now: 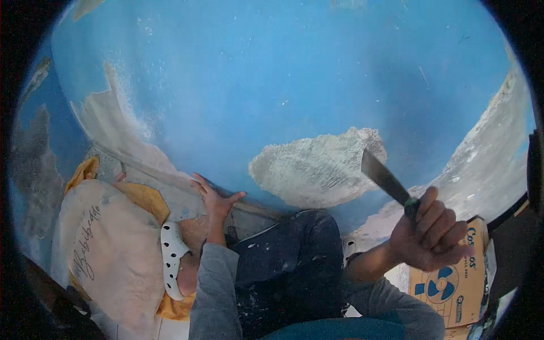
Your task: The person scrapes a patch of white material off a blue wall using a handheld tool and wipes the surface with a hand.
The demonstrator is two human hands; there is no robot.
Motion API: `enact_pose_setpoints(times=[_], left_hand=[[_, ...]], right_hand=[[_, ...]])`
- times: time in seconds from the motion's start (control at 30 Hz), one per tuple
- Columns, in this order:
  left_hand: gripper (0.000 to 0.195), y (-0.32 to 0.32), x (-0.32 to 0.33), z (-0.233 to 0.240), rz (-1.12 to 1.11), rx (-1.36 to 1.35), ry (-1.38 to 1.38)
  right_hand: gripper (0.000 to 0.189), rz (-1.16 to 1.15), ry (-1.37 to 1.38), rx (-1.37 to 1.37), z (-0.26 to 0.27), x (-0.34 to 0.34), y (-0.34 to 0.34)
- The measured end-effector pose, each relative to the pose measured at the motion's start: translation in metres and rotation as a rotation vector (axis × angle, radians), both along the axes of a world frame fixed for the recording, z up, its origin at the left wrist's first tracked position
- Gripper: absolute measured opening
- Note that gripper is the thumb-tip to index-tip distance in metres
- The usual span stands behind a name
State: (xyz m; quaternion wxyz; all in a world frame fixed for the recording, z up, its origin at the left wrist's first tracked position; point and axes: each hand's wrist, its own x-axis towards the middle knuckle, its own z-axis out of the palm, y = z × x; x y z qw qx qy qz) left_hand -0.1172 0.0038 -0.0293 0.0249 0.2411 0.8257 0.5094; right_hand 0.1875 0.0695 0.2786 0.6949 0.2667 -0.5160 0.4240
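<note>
A flat-bladed knife [384, 176] with a dark green handle is gripped in my right hand [431, 238]. Its blade points up and left, and its tip overlaps the right part of a rough, pale plaster patch [314, 170] in this view; whether it touches cannot be told. The patch lies in a blue painted wall [263, 85] before me. Low on the wall, my left hand [216, 204] is spread with thumb and fingers apart, nothing in it, the fingertips at the wall's bottom edge. My knees, in dark trousers [293, 255], are bent between my arms.
A pale cloth [114, 238] bearing writing lies at left over a yellow cloth [144, 197]. Beside it is my foot in a white spotted clog [172, 259]. A Cosmos wall fan carton [471, 289] stands at lower right. Bare grey patches [480, 157] mark the wall's sides.
</note>
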Motion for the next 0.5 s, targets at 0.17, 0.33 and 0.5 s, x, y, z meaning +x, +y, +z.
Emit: enact_pose_setpoints(times=[0.17,0.33,0.5], left_hand=[[0.159,-0.003,-0.006,-0.01,0.034,0.044,0.052],[0.159,-0.002,-0.004,-0.009,0.048,0.007,0.119],[0.16,0.0,-0.004,-0.01,0.049,0.026,0.09]], right_hand=[[0.043,-0.16,-0.191,0.081,-0.007,-0.034,0.035],[0.044,-0.176,-0.145,0.016,-0.006,-0.02,0.035],[0.043,-0.271,-0.162,0.136,0.007,-0.01,0.016]])
